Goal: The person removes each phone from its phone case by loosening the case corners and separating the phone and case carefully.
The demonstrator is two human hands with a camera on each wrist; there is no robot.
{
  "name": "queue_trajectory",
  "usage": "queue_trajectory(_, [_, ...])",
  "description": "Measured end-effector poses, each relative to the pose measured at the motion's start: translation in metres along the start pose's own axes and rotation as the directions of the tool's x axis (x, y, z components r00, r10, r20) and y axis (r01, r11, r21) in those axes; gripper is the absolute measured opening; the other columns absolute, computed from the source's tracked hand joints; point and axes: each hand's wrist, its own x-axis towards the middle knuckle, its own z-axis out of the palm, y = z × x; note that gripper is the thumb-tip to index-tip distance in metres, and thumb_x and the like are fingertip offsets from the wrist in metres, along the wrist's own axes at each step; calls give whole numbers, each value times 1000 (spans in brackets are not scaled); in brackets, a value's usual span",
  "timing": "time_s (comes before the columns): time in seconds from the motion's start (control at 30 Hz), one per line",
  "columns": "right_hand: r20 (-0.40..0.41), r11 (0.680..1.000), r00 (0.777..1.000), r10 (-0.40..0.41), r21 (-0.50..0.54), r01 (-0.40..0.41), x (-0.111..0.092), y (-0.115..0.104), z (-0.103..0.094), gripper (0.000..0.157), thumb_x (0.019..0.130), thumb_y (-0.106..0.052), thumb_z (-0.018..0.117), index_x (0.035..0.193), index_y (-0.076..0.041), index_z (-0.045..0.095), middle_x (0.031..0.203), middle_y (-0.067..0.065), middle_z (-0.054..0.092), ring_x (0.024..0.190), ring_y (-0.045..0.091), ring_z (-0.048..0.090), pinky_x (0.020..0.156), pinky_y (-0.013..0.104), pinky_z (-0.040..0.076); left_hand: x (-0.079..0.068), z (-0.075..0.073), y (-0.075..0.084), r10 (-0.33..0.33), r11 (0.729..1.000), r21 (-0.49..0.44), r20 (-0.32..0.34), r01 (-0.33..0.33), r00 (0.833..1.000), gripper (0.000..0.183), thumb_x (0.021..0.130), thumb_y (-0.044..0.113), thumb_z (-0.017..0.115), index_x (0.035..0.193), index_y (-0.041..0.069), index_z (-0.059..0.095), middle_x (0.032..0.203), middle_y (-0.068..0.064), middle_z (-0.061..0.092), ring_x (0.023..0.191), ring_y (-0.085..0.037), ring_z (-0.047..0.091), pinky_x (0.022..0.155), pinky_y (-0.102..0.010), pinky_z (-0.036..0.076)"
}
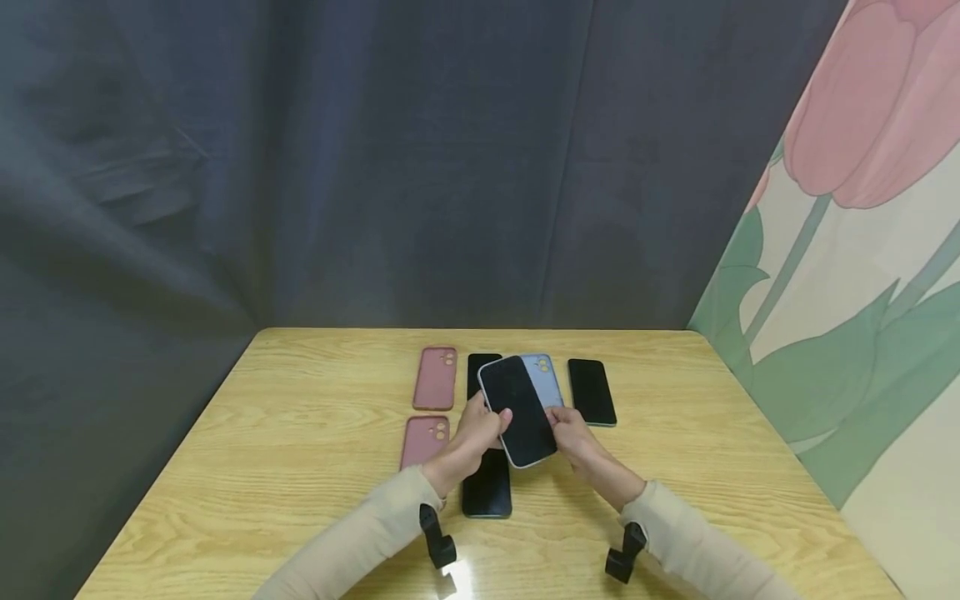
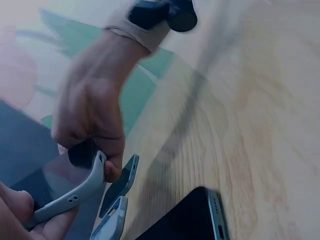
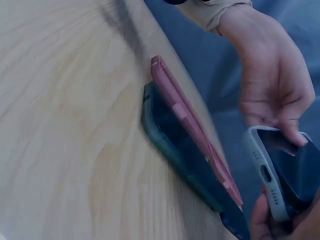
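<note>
Both hands hold a dark-screened phone (image 1: 517,408) in a light blue phone case (image 3: 265,170) above the table. My left hand (image 1: 474,433) grips the left side, its thumb lying over the screen. At the lower right edge, my right hand (image 1: 581,442) pinches the case and phone. In the left wrist view the right hand (image 2: 95,107) is at one corner of the case (image 2: 75,192). I cannot tell whether the phone sits fully in the case all round.
Two pink phone cases (image 1: 435,379) lie to the left on the wooden table (image 1: 300,450). A black phone (image 1: 487,487) lies below the hands, another dark phone (image 1: 480,365) behind them. Farther back is a second light blue case (image 1: 547,379), with a phone (image 1: 592,392) to its right.
</note>
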Motion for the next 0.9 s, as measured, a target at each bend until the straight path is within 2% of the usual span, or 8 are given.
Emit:
queue_trajectory(0.1, [13, 999, 1000, 0, 42, -1, -1, 1, 1, 32, 104, 0, 33, 89, 5, 61, 79, 6, 57, 83, 19, 53, 75, 29, 45, 1, -2, -1, 1, 1000, -2, 2, -1, 1000, 36, 97, -4, 50, 133, 0, 49, 111, -17, 67, 94, -27, 67, 78, -44, 58])
queue_trajectory(0.27, [38, 998, 998, -45, 50, 43, -1, -1, -3, 31, 104, 1, 34, 87, 6, 59, 77, 5, 56, 76, 14, 54, 70, 26, 47, 2, -6, 2, 8, 1000, -4, 18, -8, 1000, 32, 100, -1, 50, 132, -3, 48, 111, -18, 66, 96, -30, 68, 79, -44, 58])
queue_trajectory(0.47, [115, 996, 991, -69, 56, 63, 4, 2, -9, 28, 103, 1, 38, 83, 3, 57, 72, 2, 52, 67, 14, 55, 66, 34, 50, 1, -11, 2, -2, 1000, 5, 15, 2, 1000, 30, 101, 2, 51, 129, -5, 48, 110, -19, 65, 97, -32, 68, 80, -44, 58])
queue_trajectory(0.63, [169, 997, 984, -49, 66, 39, 6, 3, -13, 24, 100, 2, 41, 98, 8, 64, 76, 2, 59, 69, 13, 58, 67, 33, 50, 3, -14, 0, -35, 999, 22, -2, 35, 999, 29, 100, 5, 53, 127, -4, 51, 107, -17, 65, 93, -28, 69, 79, -43, 58])
queue_trajectory(0.77, [228, 999, 973, -29, 39, 21, 7, 0, -17, 25, 98, 2, 40, 104, 11, 62, 78, 2, 57, 71, 13, 55, 69, 31, 51, 3, -16, 2, -64, 997, 49, -9, 65, 998, 30, 100, 11, 57, 126, -3, 53, 102, -14, 65, 88, -25, 68, 80, -42, 58])
queue_trajectory(0.9, [257, 1000, 966, -9, 3, 9, 7, -4, -20, 28, 98, 0, 41, 113, 16, 59, 89, 8, 62, 77, 16, 59, 74, 33, 55, 2, -18, 3, -70, 996, 56, 4, 70, 998, 31, 100, 13, 58, 126, -4, 54, 98, -14, 66, 86, -26, 69, 79, -42, 58])
